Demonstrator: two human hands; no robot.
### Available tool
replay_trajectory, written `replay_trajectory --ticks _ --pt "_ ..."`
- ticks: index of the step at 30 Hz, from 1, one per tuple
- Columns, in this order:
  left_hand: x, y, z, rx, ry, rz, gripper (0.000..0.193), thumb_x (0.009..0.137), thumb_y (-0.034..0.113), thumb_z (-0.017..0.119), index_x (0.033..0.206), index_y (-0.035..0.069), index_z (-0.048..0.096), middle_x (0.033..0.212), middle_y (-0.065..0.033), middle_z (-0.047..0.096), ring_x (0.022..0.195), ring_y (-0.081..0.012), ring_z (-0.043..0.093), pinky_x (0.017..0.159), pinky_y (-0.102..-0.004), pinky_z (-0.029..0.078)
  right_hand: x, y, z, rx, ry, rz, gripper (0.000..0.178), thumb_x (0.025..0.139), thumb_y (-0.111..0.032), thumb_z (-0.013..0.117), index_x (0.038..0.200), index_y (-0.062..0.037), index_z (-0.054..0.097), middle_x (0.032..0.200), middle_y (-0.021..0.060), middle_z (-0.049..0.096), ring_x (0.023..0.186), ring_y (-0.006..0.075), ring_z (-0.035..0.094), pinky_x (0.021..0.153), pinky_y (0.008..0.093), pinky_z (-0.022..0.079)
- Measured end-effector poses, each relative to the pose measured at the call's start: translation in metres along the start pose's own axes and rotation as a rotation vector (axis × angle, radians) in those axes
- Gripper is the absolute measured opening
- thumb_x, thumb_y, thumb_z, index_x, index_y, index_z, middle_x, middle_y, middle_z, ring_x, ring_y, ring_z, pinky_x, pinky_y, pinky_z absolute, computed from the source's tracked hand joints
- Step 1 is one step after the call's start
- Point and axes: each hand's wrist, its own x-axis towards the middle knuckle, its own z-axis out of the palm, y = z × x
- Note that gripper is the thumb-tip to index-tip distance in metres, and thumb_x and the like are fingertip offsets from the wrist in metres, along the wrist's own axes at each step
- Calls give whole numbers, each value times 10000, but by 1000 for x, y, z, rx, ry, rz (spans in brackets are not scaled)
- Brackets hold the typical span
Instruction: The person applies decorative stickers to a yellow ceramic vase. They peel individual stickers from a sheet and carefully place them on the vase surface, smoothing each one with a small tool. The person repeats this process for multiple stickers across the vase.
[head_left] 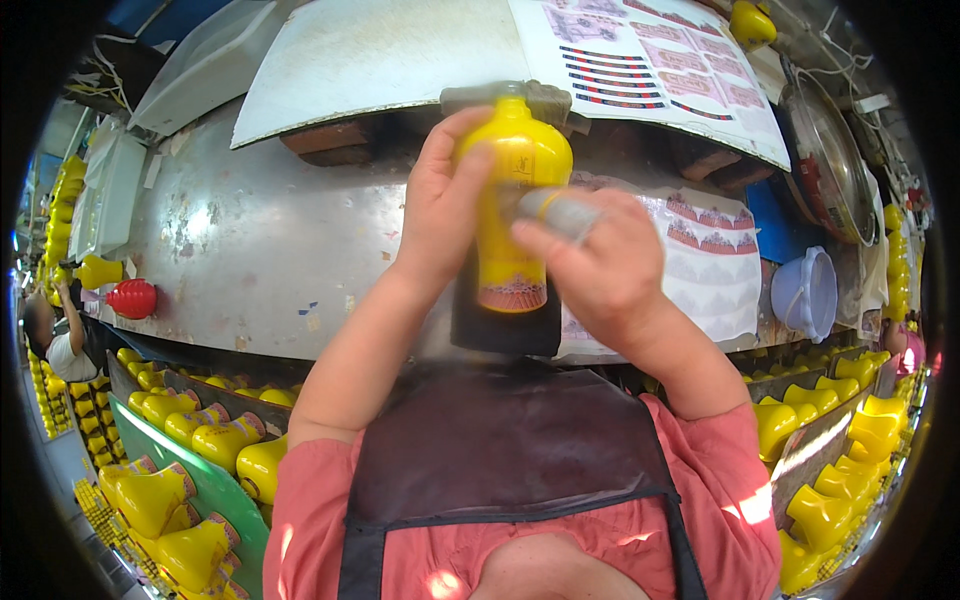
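Observation:
A glossy yellow bottle lies in front of me, its neck pointing away and a pinkish patterned band round its base end. My left hand grips it by the shoulder, with the thumb across its upper side. Over the bottle's right side, my right hand is closed on a small grey piece with a yellow band, pressed at or very near the bottle's surface. Motion blurs that piece, so its exact kind is unclear. Beneath the bottle is a black support; a dark block sits beyond the neck.
Sheets of printed decals lie on the metal table at right. More cover the raised white board. A red ribbed object stands at left, a pale bucket at right. Yellow bottles fill racks on both sides.

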Motion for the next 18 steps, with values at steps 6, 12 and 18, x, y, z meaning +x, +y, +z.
replay_trajectory --ticks 6,12,18 --pt "2 5 -1 -68 3 -3 340 1103 170 515 1399 13 565 1351 -87 630 1212 -153 598 1079 -309 457 22 -28 -4 -65 -291 -53 284 757 -134 748 1033 -91 695 832 59 623 784 239 661 675 394 523" --pt "-3 -1 -4 -48 13 -18 390 1090 134 475 1463 18 480 1441 -101 540 1326 -195 510 1155 -355 385 68 29 -1 -111 -44 220 245 852 -112 727 1085 -96 655 797 89 646 729 297 667 654 410 527" --pt "-1 -18 -9 744 -15 411 720 938 311 686 1505 -12 382 1489 -264 443 1390 -449 422 1192 -508 322 90 48 -4 -13 -187 294 163 858 -127 722 1008 -71 689 858 141 709 799 362 697 704 436 553"
